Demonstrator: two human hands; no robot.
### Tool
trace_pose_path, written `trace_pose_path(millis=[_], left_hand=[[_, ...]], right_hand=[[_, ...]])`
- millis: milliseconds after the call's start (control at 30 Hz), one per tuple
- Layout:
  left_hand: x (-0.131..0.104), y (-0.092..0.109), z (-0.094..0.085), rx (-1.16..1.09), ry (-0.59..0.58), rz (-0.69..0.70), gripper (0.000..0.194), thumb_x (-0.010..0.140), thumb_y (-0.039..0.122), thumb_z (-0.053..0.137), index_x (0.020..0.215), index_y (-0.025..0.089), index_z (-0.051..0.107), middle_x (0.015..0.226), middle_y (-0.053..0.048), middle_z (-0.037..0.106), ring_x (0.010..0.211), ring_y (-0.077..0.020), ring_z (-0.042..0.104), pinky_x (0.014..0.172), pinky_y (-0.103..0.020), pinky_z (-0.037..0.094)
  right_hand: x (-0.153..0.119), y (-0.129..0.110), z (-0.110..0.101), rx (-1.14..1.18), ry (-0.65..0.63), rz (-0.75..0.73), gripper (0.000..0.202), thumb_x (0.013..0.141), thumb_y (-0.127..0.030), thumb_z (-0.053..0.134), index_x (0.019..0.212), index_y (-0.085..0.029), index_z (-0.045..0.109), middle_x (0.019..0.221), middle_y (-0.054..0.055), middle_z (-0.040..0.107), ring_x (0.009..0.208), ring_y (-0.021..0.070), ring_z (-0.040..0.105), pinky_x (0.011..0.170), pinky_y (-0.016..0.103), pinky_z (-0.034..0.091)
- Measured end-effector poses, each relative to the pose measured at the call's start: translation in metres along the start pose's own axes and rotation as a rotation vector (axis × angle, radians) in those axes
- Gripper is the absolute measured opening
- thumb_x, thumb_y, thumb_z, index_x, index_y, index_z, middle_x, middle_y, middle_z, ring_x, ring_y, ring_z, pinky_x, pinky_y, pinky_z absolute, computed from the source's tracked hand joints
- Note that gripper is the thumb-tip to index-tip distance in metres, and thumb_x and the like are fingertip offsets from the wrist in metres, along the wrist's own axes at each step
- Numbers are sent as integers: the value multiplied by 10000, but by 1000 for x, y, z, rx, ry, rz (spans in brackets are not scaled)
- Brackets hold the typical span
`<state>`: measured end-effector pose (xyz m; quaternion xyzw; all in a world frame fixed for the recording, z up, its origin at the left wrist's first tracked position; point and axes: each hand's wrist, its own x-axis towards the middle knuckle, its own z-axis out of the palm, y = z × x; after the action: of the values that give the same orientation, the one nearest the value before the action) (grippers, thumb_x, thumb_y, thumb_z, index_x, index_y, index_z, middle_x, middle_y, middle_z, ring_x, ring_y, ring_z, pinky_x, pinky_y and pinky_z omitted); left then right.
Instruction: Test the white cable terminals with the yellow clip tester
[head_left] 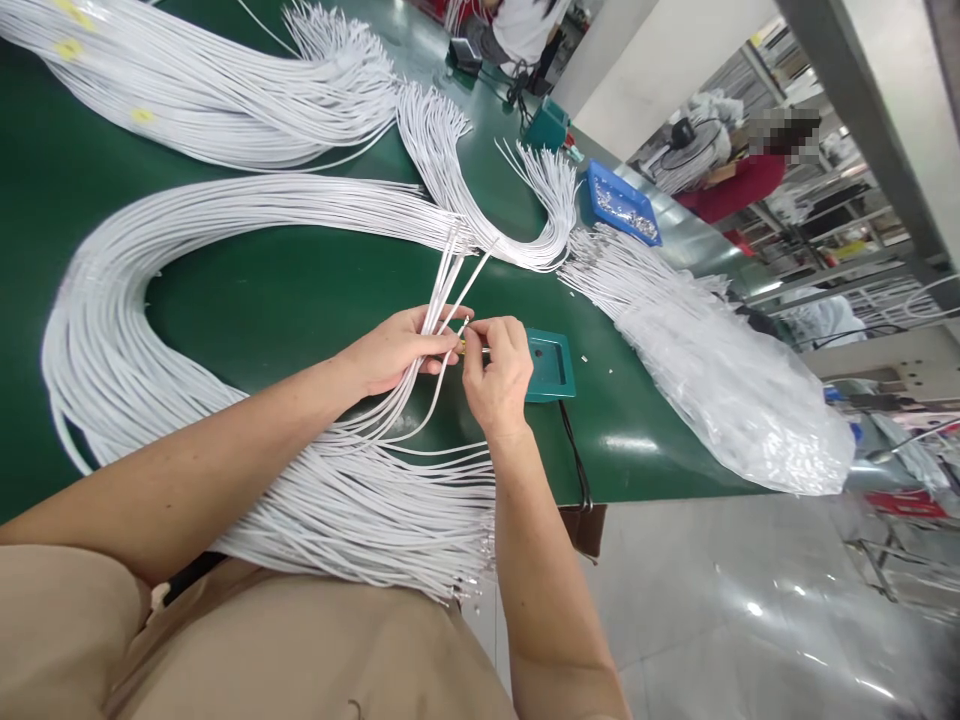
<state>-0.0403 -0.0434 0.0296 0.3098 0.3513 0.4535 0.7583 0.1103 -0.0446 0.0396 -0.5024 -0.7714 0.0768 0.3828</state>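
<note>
Several white cables (448, 290) run through my left hand (401, 350), whose fingers are closed around them. Close beside it, my right hand (499, 370) pinches at the end of a cable; a bit of yellow shows between the two hands, too small to name. From the held strands, a long looped bundle of white cables (97, 290) curves across the green table (300, 290). Its loose ends (465, 550) fan out in front of my body, below my forearms. Just beyond my right hand sits a small green device (551, 365) with a recessed top and a black cord.
More white cable bundles (247, 90) lie at the back left and a curved one (510, 245) behind my hands. A plastic-wrapped bundle (720, 370) reaches the right table edge. A blue tray (622, 205) holds small metal parts. Two other people (739, 185) are in the background.
</note>
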Motion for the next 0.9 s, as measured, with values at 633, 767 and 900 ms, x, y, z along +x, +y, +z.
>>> trace_pose_path(millis=[633, 767, 900], left_hand=[[5, -2, -5, 458, 158, -19, 482, 732, 172, 725, 1191, 92, 600, 695, -52, 690, 661, -133, 638, 480, -198, 394], [5, -5, -9, 655, 174, 7, 478, 720, 214, 731, 1172, 118, 611, 743, -71, 733, 686, -164, 670, 529, -235, 477], [8, -9, -13, 710, 194, 10, 462, 712, 225, 724, 1151, 131, 613, 751, -65, 744, 662, -160, 672, 543, -242, 506]], right_hand=[[3, 31, -10, -350, -382, -124, 159, 930, -218, 517, 1023, -177, 640, 1007, 83, 703, 968, 242, 573, 892, 367, 389], [10, 41, -12, -441, -555, -82, 129, 874, -137, 549, 955, -177, 642, 896, 66, 711, 881, 240, 588, 865, 355, 382], [16, 45, -7, -452, -586, -63, 126, 858, -119, 530, 868, -182, 639, 863, 75, 703, 855, 242, 569, 790, 344, 368]])
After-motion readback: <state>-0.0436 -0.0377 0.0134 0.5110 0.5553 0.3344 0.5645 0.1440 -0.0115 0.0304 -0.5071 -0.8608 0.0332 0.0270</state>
